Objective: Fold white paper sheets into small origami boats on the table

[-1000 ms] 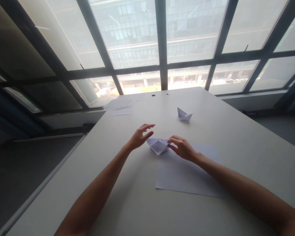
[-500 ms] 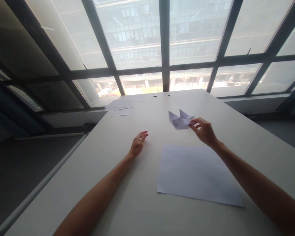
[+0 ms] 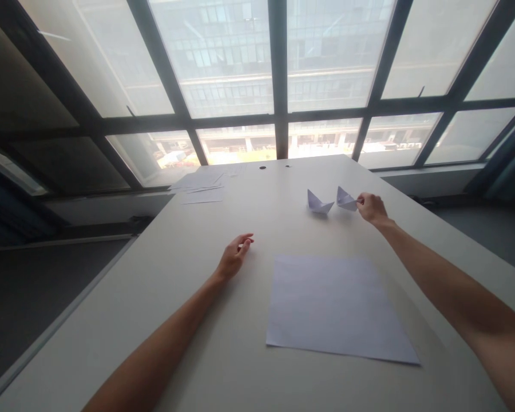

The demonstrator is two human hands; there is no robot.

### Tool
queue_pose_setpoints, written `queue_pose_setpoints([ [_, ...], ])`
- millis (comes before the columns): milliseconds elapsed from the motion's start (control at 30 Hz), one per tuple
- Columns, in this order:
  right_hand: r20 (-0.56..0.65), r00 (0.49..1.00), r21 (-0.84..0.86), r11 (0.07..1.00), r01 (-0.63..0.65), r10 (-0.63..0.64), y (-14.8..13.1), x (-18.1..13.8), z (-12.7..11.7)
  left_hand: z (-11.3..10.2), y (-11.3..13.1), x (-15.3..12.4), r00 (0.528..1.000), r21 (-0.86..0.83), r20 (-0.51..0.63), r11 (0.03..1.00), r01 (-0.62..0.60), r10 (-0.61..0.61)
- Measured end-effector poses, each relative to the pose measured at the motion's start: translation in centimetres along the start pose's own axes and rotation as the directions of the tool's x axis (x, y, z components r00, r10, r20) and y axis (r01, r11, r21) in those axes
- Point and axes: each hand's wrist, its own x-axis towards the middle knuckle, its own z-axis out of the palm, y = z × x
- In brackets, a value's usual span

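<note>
My right hand point(image 3: 372, 207) pinches the right end of a small white folded paper boat point(image 3: 346, 200) on the far right half of the table. Just left of it stands a second folded paper boat point(image 3: 319, 203), its pointed side up, with a narrow gap between the two. My left hand point(image 3: 235, 256) rests on the tabletop, fingers loosely stretched and holding nothing. A flat white sheet of paper point(image 3: 335, 309) lies in front of me, between my forearms and nearer than the boats.
The white table point(image 3: 133, 320) stretches away to large dark-framed windows point(image 3: 280, 86). Several loose sheets of paper point(image 3: 199, 184) lie at its far left corner. A round dark hole point(image 3: 262, 167) sits near the far edge.
My right hand has moved right with the paper boat it pinches. The two folded shapes, overlapping in view before, now show apart. My left hand stays on the table; the view has shifted slightly.
</note>
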Motion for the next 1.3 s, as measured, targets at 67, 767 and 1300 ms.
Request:
queue_pose_setpoints([
  [67,0.061,0.998,-0.028,1.000,-0.007,0.009,-1.3,0.3,1.2,-0.1,0.2,-0.1,1.000,0.007,0.006,1.000,-0.001,0.001],
  [767,0.172,0.984,-0.053,0.998,0.046,-0.036,-9.0,-1.9,2.8,0.3,0.0,0.2,1.000,0.078,0.004,0.997,-0.010,0.009],
  [1300,0.094,0.995,0.357,0.934,0.007,-0.044,-4.3,-0.9,6.5,10.3,4.5,19.2,0.995,0.213,0.023,0.972,-0.097,0.095],
])
